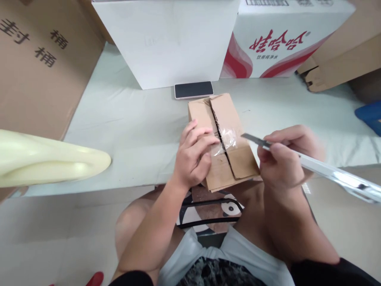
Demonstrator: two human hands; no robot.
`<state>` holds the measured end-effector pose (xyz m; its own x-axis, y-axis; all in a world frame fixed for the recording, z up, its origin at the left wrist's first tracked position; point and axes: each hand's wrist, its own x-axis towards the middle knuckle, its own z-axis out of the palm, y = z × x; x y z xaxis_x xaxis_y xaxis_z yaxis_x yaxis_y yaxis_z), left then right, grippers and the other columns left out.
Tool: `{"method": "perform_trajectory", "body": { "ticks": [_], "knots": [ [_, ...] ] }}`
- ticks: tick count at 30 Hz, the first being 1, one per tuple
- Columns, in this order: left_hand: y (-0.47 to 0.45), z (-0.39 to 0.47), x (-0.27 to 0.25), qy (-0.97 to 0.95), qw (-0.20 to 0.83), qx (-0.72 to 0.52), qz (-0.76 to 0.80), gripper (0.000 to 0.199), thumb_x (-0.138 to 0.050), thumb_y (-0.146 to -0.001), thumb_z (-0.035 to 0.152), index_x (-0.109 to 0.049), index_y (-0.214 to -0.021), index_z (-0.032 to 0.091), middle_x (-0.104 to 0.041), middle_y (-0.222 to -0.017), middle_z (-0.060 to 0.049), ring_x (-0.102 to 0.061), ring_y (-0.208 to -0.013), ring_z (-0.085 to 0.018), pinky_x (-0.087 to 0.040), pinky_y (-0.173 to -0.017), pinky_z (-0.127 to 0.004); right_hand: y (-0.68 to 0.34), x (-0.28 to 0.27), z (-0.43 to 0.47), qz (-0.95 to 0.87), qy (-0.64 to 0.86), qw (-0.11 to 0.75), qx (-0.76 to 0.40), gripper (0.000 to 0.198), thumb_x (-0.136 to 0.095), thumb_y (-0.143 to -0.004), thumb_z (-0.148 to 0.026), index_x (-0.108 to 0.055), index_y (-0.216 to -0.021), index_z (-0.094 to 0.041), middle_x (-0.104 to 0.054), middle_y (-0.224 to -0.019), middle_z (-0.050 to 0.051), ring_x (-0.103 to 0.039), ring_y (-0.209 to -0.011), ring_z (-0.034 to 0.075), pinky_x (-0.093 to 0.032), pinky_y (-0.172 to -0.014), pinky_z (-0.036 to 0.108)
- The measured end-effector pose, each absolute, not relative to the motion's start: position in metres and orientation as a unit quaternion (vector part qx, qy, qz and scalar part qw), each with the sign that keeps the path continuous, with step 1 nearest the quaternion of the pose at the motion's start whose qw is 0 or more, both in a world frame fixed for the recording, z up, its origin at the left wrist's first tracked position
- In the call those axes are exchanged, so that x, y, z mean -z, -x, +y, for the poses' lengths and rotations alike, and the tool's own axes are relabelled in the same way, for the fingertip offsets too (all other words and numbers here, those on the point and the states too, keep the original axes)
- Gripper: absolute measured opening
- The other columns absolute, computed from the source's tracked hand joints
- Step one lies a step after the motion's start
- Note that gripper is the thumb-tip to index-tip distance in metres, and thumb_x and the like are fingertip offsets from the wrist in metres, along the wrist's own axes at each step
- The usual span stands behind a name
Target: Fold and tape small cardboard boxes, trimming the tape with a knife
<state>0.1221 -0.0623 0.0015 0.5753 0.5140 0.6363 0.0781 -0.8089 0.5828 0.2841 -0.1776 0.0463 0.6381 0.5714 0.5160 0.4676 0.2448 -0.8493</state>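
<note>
A small brown cardboard box point(220, 167) sits at the front edge of the covered table, its two top flaps meeting at a dark, ragged seam. Clear tape point(228, 138), wrinkled and loose-looking, lies across the middle of that seam. My left hand point(195, 153) rests on the box's left flap, fingers stretched out flat towards the seam. Just right of the box, my right hand point(287, 155) grips a box cutter point(330, 169) with a silver handle. Its blade is out and points left at the right edge of the box; whether it touches cannot be made out.
Behind the box lies a phone point(194, 90), dark screen up, against a white carton point(175, 43). A red-and-white carton point(276, 43) stands beside it. Large brown cartons flank both sides. A pale yellow, smooth object point(59, 161) juts in from the left; something blue point(370, 115) shows far right.
</note>
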Motion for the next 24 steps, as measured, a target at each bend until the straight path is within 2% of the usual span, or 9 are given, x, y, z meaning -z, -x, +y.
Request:
{"method": "perform_trajectory", "body": {
  "ticks": [2,5,9,12,15,20,22,24],
  "knots": [
    [-0.116,-0.053,-0.003,-0.852,0.256,-0.420,0.177,0.030,-0.044,-0.091,0.025,-0.068,-0.108,0.026,-0.069,-0.124,-0.007,-0.060,-0.128,-0.027,-0.032,-0.127,-0.056,-0.292,-0.036,-0.167,-0.378,0.609,0.697,-0.023,0.008,-0.057,-0.081,-0.018,-0.062,-0.084,-0.023,-0.056,-0.058,-0.006,-0.051,-0.045,0.010,-0.038,-0.041,0.025],
    [-0.101,-0.033,-0.002,-0.840,0.262,-0.426,0.211,0.027,-0.047,-0.091,0.026,-0.068,-0.107,0.028,-0.069,-0.125,-0.003,-0.058,-0.131,-0.027,-0.031,-0.129,-0.056,-0.307,-0.016,-0.153,-0.317,0.656,0.683,-0.049,0.013,-0.066,-0.084,-0.028,-0.062,-0.096,-0.024,-0.065,-0.067,-0.005,-0.063,-0.056,0.012,-0.048,-0.051,0.026],
    [-0.078,-0.008,0.011,-0.763,0.333,-0.415,0.367,0.023,-0.063,-0.088,0.037,-0.067,-0.107,0.026,-0.066,-0.130,-0.008,-0.057,-0.132,-0.032,-0.045,-0.117,-0.052,-0.320,0.011,-0.148,-0.309,0.707,0.608,-0.187,0.034,-0.060,-0.092,-0.056,-0.061,-0.106,-0.026,-0.077,-0.087,0.002,-0.075,-0.084,0.019,-0.058,-0.074,0.036],
    [-0.073,-0.002,0.025,-0.701,0.418,-0.389,0.427,0.049,-0.067,-0.085,0.062,-0.065,-0.116,0.024,-0.065,-0.132,-0.013,-0.058,-0.132,-0.035,-0.045,-0.115,-0.055,-0.322,0.024,-0.148,-0.341,0.711,0.548,-0.280,0.049,-0.058,-0.088,-0.072,-0.059,-0.104,-0.026,-0.078,-0.095,0.005,-0.074,-0.097,0.024,-0.057,-0.085,0.044],
    [-0.078,-0.006,0.034,-0.688,0.457,-0.402,0.395,0.074,-0.064,-0.081,0.078,-0.061,-0.132,0.026,-0.055,-0.149,-0.015,-0.050,-0.143,-0.036,-0.044,-0.117,-0.054,-0.318,0.031,-0.146,-0.393,0.696,0.519,-0.304,0.052,-0.062,-0.085,-0.074,-0.055,-0.106,-0.027,-0.074,-0.099,0.004,-0.071,-0.095,0.024,-0.054,-0.087,0.044],
    [-0.083,-0.013,0.030,-0.743,0.422,-0.406,0.324,0.081,-0.060,-0.083,0.080,-0.048,-0.150,0.034,-0.033,-0.166,-0.012,-0.034,-0.155,-0.038,-0.053,-0.109,-0.048,-0.311,0.032,-0.143,-0.460,0.626,0.574,-0.261,0.051,-0.068,-0.087,-0.066,-0.043,-0.109,-0.028,-0.059,-0.102,0.003,-0.064,-0.092,0.020,-0.052,-0.084,0.038],
    [-0.083,-0.014,0.027,-0.776,0.386,-0.398,0.300,0.081,-0.058,-0.086,0.078,-0.044,-0.153,0.035,-0.032,-0.166,-0.012,-0.031,-0.157,-0.038,-0.048,-0.115,-0.052,-0.311,0.032,-0.142,-0.462,0.608,0.588,-0.268,0.049,-0.068,-0.088,-0.063,-0.040,-0.109,-0.029,-0.056,-0.102,0.002,-0.062,-0.092,0.019,-0.053,-0.082,0.037],
    [-0.083,-0.015,0.025,-0.808,0.326,-0.401,0.284,0.079,-0.058,-0.088,0.076,-0.045,-0.153,0.034,-0.039,-0.162,-0.012,-0.032,-0.156,-0.038,-0.034,-0.125,-0.058,-0.311,0.033,-0.142,-0.459,0.598,0.594,-0.281,0.049,-0.069,-0.088,-0.062,-0.038,-0.108,-0.029,-0.053,-0.102,0.002,-0.062,-0.090,0.018,-0.053,-0.077,0.035]
  ]
}}
